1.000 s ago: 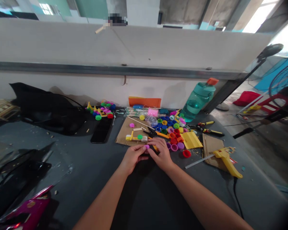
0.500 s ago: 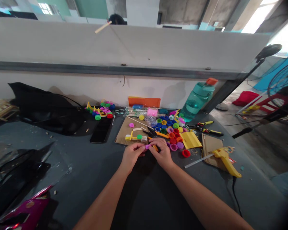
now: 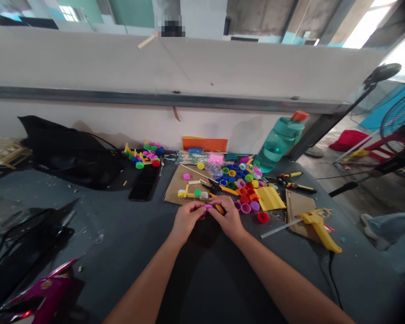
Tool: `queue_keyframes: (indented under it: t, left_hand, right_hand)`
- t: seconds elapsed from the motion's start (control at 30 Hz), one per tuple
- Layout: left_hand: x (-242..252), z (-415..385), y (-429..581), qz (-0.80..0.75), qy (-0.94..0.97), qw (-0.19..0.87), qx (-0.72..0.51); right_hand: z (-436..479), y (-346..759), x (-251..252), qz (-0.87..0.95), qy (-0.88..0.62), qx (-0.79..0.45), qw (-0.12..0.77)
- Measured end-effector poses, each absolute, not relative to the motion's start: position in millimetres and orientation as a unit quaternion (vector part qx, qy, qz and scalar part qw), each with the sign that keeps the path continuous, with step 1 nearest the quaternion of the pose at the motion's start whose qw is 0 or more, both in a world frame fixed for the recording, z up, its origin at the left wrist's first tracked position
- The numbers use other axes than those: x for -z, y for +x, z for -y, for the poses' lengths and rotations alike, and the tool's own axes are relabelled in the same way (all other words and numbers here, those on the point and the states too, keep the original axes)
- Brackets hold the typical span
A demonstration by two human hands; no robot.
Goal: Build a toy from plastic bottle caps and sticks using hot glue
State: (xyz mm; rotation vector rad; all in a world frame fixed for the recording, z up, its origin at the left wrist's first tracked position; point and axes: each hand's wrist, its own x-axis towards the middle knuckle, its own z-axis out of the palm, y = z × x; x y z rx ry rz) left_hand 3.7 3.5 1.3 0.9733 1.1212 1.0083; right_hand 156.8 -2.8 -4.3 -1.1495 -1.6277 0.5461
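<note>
My left hand and my right hand meet over the dark table, fingers pinched on a small purple bottle cap that is mostly covered by the fingertips. Just beyond them, on a piece of cardboard, lies a small assembly of yellow sticks with a green cap and a whitish end. Beside it rest short wooden sticks and a pink cap. Orange-handled pliers lie behind my right hand. Loose coloured bottle caps spread to its right.
To the right are a yellow glue gun with its cord, another cardboard piece, a yellow packet and a teal water bottle. A phone, a black bag and finished-looking cap pieces are leftward. A person's leg shows at right.
The view has shifted slightly, moving the table things a little right in the picture. Both hands keep their pinch on the purple cap. A person's leg has come into view at the right.
</note>
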Motion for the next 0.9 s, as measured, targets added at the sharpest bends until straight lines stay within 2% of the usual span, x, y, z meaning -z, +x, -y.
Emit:
queue_keyframes:
  t: [0.23,0.9]
  left_hand:
    - [1.7,-4.1,3.5,-0.499,0.462,0.592,-0.432]
    - [1.0,-4.8,6.8,-0.493,0.409,0.648,-0.413]
  right_hand:
    - [2.0,156.5,3.5,0.684,-0.474,-0.219,0.509]
    - [-0.1,159.0,9.4,0.711,-0.47,-0.149,0.502]
